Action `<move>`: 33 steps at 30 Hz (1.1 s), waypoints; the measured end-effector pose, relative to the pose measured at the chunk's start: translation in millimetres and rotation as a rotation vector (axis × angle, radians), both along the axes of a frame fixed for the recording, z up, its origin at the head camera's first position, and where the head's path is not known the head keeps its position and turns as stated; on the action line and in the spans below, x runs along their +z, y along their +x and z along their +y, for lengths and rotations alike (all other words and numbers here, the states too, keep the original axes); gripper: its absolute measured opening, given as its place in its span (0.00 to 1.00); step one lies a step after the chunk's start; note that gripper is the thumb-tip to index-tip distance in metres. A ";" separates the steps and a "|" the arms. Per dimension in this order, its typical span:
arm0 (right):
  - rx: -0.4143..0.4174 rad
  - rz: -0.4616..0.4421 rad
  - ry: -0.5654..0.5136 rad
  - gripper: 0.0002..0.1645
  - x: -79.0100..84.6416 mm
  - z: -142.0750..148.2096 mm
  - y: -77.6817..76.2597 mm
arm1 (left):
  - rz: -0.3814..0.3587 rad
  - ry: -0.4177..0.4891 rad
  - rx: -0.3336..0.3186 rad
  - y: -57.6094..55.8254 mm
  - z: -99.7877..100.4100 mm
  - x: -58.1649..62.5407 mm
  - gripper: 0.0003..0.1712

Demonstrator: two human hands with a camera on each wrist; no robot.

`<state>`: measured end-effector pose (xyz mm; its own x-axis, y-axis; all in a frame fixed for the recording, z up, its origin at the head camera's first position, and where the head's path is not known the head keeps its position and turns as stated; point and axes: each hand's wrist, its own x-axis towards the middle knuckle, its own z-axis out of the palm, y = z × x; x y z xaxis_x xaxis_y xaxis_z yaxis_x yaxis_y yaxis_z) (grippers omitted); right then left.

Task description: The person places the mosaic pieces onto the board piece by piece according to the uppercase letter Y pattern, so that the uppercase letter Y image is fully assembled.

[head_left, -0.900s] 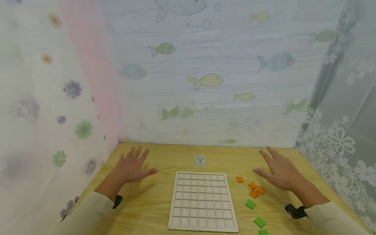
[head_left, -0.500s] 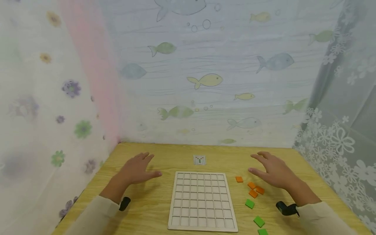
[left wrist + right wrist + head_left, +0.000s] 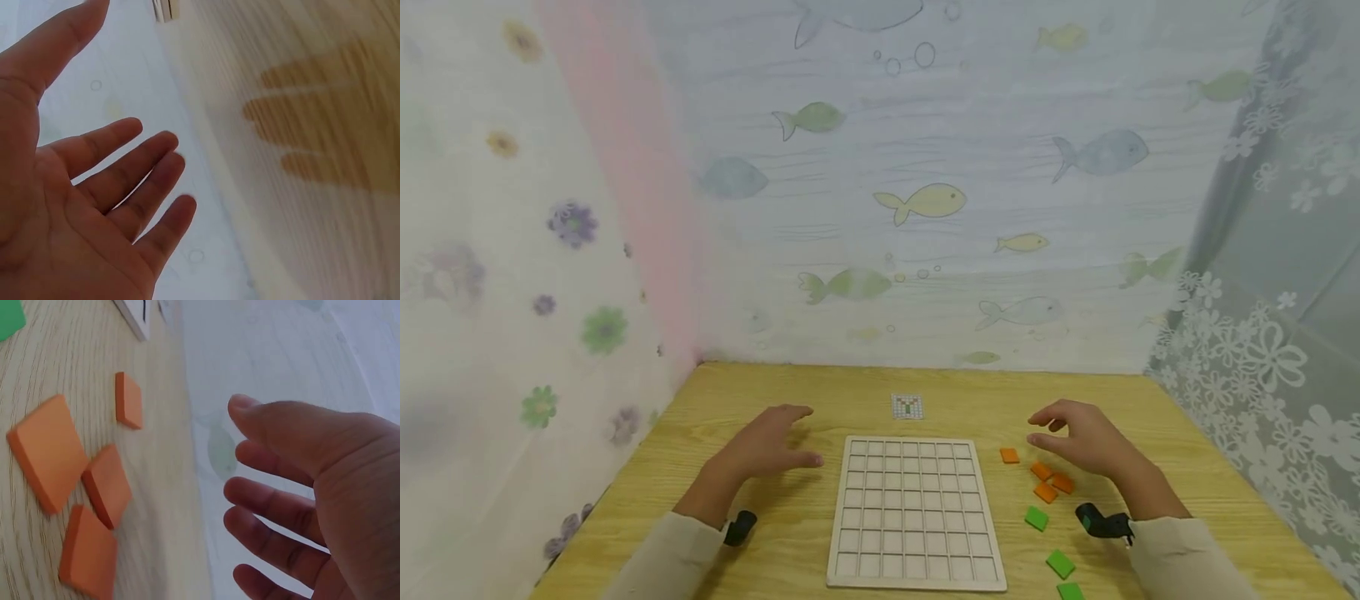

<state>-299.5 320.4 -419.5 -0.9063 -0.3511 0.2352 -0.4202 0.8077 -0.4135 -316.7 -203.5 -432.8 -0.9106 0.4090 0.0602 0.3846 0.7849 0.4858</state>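
My left hand (image 3: 765, 446) hovers over the table left of a pale grid board (image 3: 916, 512), its fingers relaxed and holding nothing. In the left wrist view the palm and spread fingers (image 3: 165, 228) show with a shadow on the wood beyond. To the board's right, my right hand (image 3: 1086, 437) hangs above the table with loosely bent fingers and nothing between them. Several orange square tiles (image 3: 47, 453) lie just below it, three of them close together. Nearer the front lie green square tiles (image 3: 1060, 564). The grid's cells hold no tiles.
A small printed card (image 3: 907, 406) with a coloured grid pattern lies behind the board on the wooden table (image 3: 820, 383). A fish-patterned curtain (image 3: 925, 317) hangs along the back edge. Flowered sheets stand at the left (image 3: 602, 329) and right sides.
Both hands have lowered and drawn inward toward the board, their fingers going from spread to more relaxed and bent. The tiles, card and board have stayed in place.
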 end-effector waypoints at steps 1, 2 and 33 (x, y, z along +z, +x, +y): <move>0.002 -0.003 -0.013 0.23 -1.6 -0.9 -1.1 | -0.023 0.026 0.000 0.3 1.5 -0.6 0.53; -0.002 -0.013 -0.028 0.22 -3.6 -2.3 -2.4 | -0.047 0.046 0.003 0.7 2.9 -1.2 0.53; -0.033 -0.262 -0.194 0.19 -40.9 -21.0 -13.3 | -0.345 0.263 -0.006 10.2 39.3 -9.9 0.47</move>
<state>-312.7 299.3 -460.4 -0.9549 -0.2921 0.0522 -0.2542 0.7143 -0.6520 -306.4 -164.1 -442.7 -0.8933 0.4256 -0.1446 0.1685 0.6153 0.7701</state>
